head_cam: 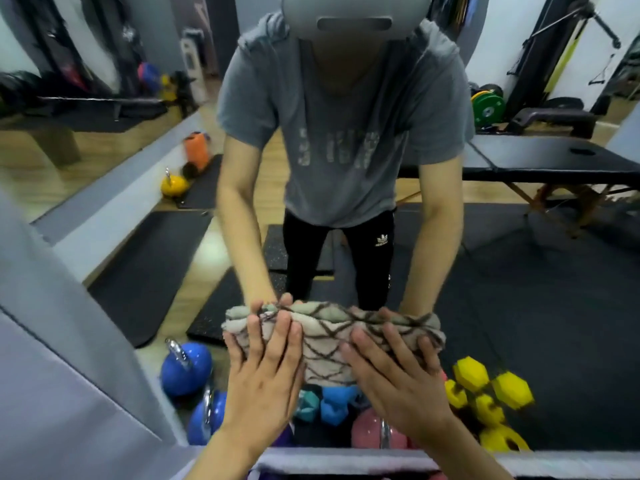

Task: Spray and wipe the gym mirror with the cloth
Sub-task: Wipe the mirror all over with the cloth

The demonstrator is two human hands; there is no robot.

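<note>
Both hands are pressing the cloth [329,344] flat against the mirror [519,271]: left hand [263,372] with fingers spread, right hand [394,372] likewise. Wiping appears under way; the next stroke calls for even pressure. An Adidas trefoil is showing on the reflected trousers [382,240]; shirt lettering is unreadable.

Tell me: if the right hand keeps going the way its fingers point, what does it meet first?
Nothing new, really: the right hand already lies flat on the cloth, which is pressed against the mirror. Its fingers point up the glass, so going on it would likely slide the cloth upward along the mirror; no obstacle shows there.
</note>
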